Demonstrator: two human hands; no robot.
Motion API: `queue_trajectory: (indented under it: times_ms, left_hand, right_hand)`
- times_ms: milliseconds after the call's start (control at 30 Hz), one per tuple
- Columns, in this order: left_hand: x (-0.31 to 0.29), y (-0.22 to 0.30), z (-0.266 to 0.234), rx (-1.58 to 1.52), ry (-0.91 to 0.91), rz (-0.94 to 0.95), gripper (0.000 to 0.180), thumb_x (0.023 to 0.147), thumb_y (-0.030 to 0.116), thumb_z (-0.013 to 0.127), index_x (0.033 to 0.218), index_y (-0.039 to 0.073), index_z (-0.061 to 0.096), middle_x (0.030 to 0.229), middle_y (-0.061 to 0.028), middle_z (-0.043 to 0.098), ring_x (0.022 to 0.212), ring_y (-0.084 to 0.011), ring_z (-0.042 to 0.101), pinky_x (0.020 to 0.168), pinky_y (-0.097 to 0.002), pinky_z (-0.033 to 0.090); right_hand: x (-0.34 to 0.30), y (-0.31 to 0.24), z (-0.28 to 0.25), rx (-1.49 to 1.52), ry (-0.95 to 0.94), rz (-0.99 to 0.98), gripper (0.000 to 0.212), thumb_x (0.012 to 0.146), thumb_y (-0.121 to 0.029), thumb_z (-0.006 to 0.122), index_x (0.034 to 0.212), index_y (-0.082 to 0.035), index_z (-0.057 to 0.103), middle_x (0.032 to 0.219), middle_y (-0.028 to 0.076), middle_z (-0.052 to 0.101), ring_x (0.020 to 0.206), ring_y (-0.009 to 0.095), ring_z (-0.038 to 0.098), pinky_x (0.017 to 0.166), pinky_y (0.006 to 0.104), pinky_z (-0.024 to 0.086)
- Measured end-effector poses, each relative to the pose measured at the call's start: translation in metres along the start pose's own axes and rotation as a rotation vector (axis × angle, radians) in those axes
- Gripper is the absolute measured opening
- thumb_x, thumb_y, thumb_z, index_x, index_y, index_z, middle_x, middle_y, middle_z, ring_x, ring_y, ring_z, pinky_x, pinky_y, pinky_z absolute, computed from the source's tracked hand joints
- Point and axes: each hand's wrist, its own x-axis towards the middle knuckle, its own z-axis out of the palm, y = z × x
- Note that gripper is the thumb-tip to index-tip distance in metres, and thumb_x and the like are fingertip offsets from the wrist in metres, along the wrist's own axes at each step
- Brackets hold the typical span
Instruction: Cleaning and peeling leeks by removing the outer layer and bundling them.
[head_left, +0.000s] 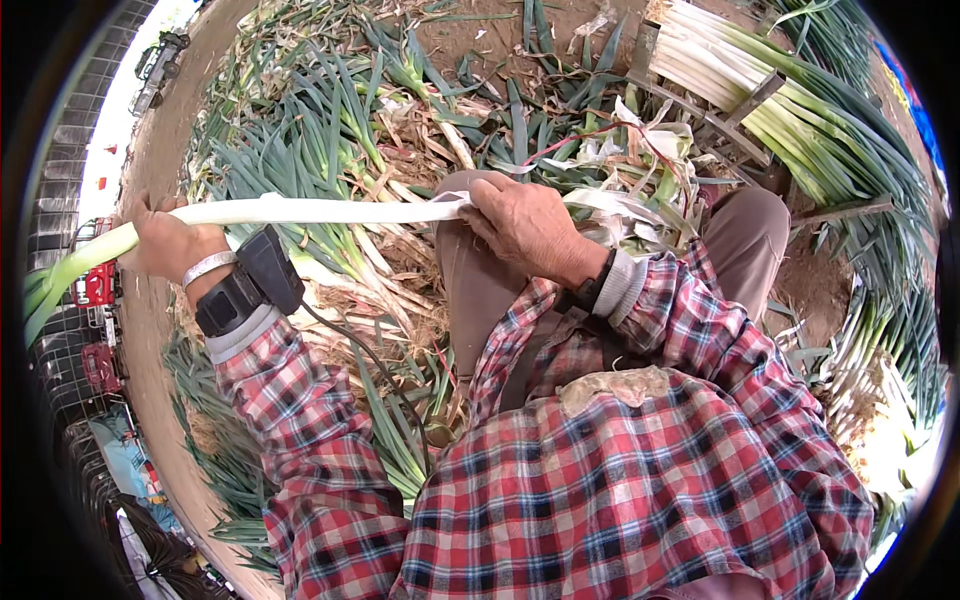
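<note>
A long green onion (335, 211) with a thick white stem stretches level across my lap, its green leaves trailing off at the far left. My left hand (170, 240) is closed around it where white turns to green. At the other end, over my knee, my right hand (530, 230) pinches the white tip, with its fingertips partly hidden. Loose pale onion skins (655, 150) lie just beyond my right hand. Under and beyond the held stem spreads a heap of untrimmed green onions (310, 150) with dry outer leaves.
At the upper right, clean white-stemmed green onions (720, 65) are stacked on a metal rack (705, 125) with upright bars. More onions with roots (865, 400) lie at the right. Bare soil (165, 130) borders the heap on the left. A cable (375, 360) hangs from my left wrist.
</note>
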Motion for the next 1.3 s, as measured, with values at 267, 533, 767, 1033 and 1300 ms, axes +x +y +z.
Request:
queue_trajectory:
  times_ms: [267, 533, 767, 1033, 1300]
  left_hand:
    - [0.023, -0.006, -0.038, -0.007, 0.098, -0.141, 0.014, 0.092, 0.012, 0.055, 0.096, -0.002, 0.052, 0.077, -0.01, 0.049, 0.065, -0.0202, 0.052, 0.056, -0.0394, 0.048]
    - [0.008, 0.014, -0.03, -0.488, -0.058, -0.442, 0.042, 0.105, 0.047, 0.038, 0.102, 0.009, 0.055, 0.075, -0.0014, 0.049, 0.059, -0.0122, 0.042, 0.055, -0.0309, 0.039]
    - [0.002, 0.05, -0.016, -1.127, -0.568, -0.54, 0.046, 0.1, 0.049, 0.05, 0.089, 0.004, 0.053, 0.058, 0.0053, 0.031, 0.045, -0.0062, 0.034, 0.046, -0.0226, 0.034]
    - [-0.053, 0.08, 0.088, -0.817, -1.081, -0.327, 0.02, 0.105, 0.023, 0.049, 0.099, 0.005, 0.053, 0.061, 0.0045, 0.032, 0.044, -0.0033, 0.029, 0.04, -0.0182, 0.029]
    - [-0.208, 0.123, 0.227, -0.136, -1.383, 0.594, 0.025, 0.087, 0.023, 0.074, 0.099, 0.005, 0.061, 0.073, -0.0017, 0.058, 0.065, -0.0139, 0.059, 0.06, -0.0262, 0.048]
  right_hand:
    - [-0.04, 0.091, -0.015, -0.135, 0.054, 0.412, 0.04, 0.086, -0.029, 0.068, 0.115, -0.003, 0.056, 0.112, 0.022, 0.061, 0.1, 0.037, 0.061, 0.085, 0.0465, 0.048]
    - [0.003, 0.029, -0.016, 0.176, -0.109, 0.018, 0.023, 0.088, -0.009, 0.06, 0.109, -0.006, 0.052, 0.086, 0.023, 0.062, 0.081, 0.045, 0.061, 0.067, 0.0511, 0.047]
    - [-0.035, 0.098, -0.054, -0.176, -0.003, 0.143, 0.032, 0.084, -0.001, 0.053, 0.116, -0.003, 0.054, 0.099, 0.024, 0.063, 0.088, 0.045, 0.063, 0.072, 0.0507, 0.049]
    - [0.04, -0.027, -0.164, 0.047, 0.58, -0.429, 0.044, 0.079, 0.0, 0.06, 0.122, -0.004, 0.055, 0.108, 0.017, 0.056, 0.098, 0.036, 0.056, 0.084, 0.0442, 0.048]
    - [0.013, -0.057, -0.341, -0.953, 0.6, -0.484, 0.022, 0.088, -0.018, 0.062, 0.109, -0.011, 0.062, 0.105, 0.008, 0.06, 0.1, 0.024, 0.057, 0.091, 0.0444, 0.041]
